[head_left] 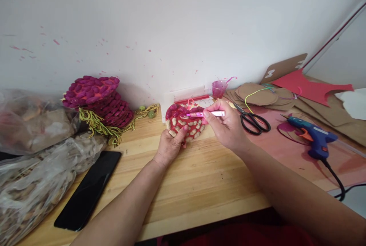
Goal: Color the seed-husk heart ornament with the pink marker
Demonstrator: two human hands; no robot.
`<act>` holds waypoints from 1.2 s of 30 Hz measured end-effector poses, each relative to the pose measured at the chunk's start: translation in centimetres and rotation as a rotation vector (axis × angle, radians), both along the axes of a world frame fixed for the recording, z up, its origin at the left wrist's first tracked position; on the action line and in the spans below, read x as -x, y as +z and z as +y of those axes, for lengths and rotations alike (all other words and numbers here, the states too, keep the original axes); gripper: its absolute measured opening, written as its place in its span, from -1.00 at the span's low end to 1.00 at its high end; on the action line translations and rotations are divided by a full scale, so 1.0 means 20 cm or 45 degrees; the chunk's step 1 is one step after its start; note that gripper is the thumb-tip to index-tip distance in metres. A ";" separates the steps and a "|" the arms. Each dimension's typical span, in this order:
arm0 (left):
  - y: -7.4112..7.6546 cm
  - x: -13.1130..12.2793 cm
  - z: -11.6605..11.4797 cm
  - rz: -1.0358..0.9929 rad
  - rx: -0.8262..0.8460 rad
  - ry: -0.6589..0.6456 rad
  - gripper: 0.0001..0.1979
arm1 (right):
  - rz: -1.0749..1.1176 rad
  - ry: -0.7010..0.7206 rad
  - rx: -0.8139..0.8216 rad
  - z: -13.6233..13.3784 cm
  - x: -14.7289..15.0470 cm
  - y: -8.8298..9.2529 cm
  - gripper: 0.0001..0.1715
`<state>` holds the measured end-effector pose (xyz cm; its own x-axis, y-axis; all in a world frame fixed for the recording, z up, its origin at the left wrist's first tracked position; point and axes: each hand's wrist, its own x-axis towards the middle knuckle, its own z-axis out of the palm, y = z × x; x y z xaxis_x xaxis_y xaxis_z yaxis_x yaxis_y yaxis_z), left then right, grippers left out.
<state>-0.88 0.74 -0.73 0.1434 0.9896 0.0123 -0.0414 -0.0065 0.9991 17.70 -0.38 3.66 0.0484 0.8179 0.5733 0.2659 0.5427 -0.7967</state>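
Observation:
My left hand (170, 145) grips the near left edge of a red disc studded with peanuts (192, 134), thumb on top. Peanuts along its far edge are coated in magenta paint, while those nearer me are bare tan shell. Pinched in my right hand (225, 126) is a paintbrush (213, 113) with a pale, paint-smeared handle. Its tip touches the peanuts near the middle of the disc. Behind stands a clear cup of magenta paint (219, 89). A paint-spotted white sheet (168, 99) lies beneath and behind the disc.
At left stand a stack of magenta peanut discs (114, 105) with yellow yarn (98, 122), plastic bags (42, 185) and a black phone (88, 190). To the right lie black scissors (253, 122), cardboard circles (257, 95), red paper (309, 86) and a corded blue glue gun (316, 135).

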 end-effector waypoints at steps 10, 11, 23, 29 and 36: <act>0.01 0.00 0.00 -0.032 0.014 0.001 -0.57 | 0.027 0.023 -0.027 -0.01 0.01 -0.01 -0.83; 0.01 0.00 0.00 -0.033 0.011 0.003 -0.57 | 0.013 0.029 -0.014 -0.01 0.01 -0.01 -0.83; -0.02 0.01 0.01 0.045 -0.023 -0.009 -0.58 | -0.034 0.025 -0.003 -0.02 0.02 -0.01 -0.89; -0.03 0.02 0.01 0.037 -0.029 -0.003 -0.57 | -0.065 -0.033 -0.076 -0.03 0.02 0.00 -0.89; -0.01 0.00 0.01 -0.075 -0.002 0.065 -0.53 | -0.163 -0.101 -0.079 -0.04 0.03 0.00 -0.86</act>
<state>-0.84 0.85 -0.88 0.0917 0.9956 0.0208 -0.0996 -0.0116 0.9950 17.07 -1.10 3.67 0.0350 0.7770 0.6285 0.4072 0.5633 -0.7190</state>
